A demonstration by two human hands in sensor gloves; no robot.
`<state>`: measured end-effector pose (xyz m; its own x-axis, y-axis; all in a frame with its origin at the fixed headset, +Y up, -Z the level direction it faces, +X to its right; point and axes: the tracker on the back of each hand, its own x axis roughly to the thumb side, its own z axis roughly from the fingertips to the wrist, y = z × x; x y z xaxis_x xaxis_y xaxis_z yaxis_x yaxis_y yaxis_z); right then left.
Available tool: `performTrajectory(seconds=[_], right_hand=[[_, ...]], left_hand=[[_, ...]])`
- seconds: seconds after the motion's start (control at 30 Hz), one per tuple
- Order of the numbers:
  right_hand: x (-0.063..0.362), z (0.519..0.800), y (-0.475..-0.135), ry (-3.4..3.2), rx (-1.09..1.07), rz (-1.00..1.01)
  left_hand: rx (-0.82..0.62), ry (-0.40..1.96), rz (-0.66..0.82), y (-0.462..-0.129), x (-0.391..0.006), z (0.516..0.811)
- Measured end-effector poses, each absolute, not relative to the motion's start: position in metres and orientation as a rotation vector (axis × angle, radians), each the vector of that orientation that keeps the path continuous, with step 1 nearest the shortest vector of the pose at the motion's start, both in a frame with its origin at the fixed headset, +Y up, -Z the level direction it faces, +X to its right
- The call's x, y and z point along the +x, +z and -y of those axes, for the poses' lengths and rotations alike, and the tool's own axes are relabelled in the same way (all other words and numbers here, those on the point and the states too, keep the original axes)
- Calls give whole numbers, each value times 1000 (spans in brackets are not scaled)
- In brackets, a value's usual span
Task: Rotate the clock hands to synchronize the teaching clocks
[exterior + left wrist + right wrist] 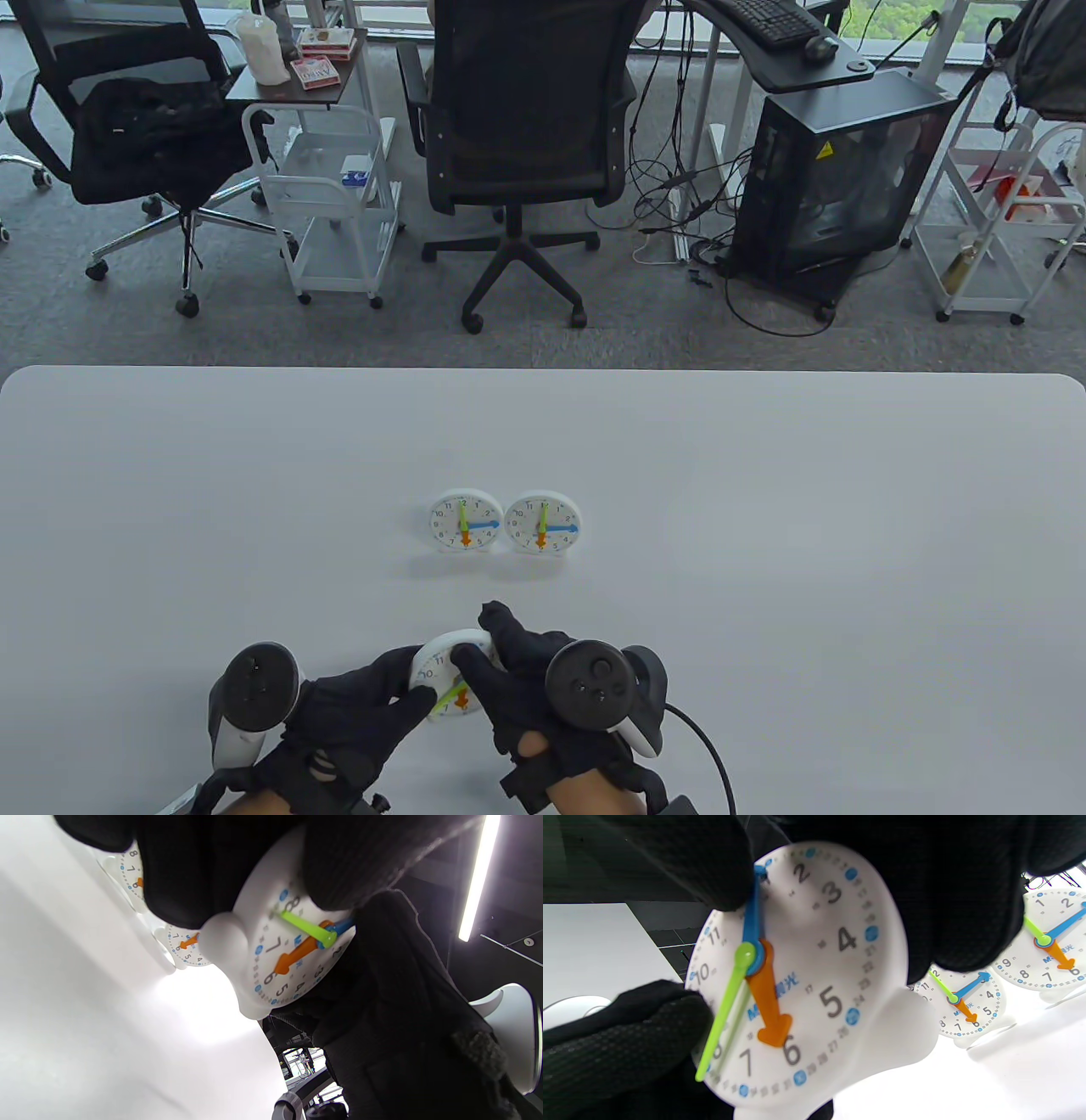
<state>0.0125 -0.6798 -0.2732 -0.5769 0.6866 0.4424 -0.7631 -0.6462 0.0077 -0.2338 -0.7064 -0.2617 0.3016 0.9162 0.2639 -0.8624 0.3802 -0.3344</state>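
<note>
— Where is the clock you are working on?

— It is near my edge of the table [170,475], held between both my hands. My left hand [356,705] grips the white clock [447,675] from its left side, the fingers curled around the rim. My right hand [530,671] holds it from the right, fingers closed over the top and right part of the face.

— What do its hands show?

— In the right wrist view the orange hand [765,1005] points to just left of the 6, the green hand [723,1022] slants down toward the 8, and the blue hand [752,912] points up near the 1. The tip of the blue hand runs under a gloved fingertip [712,878] of mine at the top of the face, so that finger touches it. Another gloved finger [628,1035] sits at the lower left of the rim, close to the green hand's tip.

— And the other two clocks?

— They stand side by side, almost touching, farther out toward the middle of the table. The left clock [464,522] and the right clock [543,522] read alike: green toward 12, blue toward 3, orange toward 6.

— Anything else?

— Beyond the table stand two black office chairs [517,127], a white cart [335,212] and a black computer case [836,178].
</note>
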Motion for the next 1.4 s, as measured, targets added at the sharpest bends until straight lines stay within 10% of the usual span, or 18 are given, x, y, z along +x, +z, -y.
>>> performTrajectory(seconds=[1.4], right_hand=[[23,680,-281,2060,513,99]], left_hand=[[-220,1327,395,-263,-234,708]])
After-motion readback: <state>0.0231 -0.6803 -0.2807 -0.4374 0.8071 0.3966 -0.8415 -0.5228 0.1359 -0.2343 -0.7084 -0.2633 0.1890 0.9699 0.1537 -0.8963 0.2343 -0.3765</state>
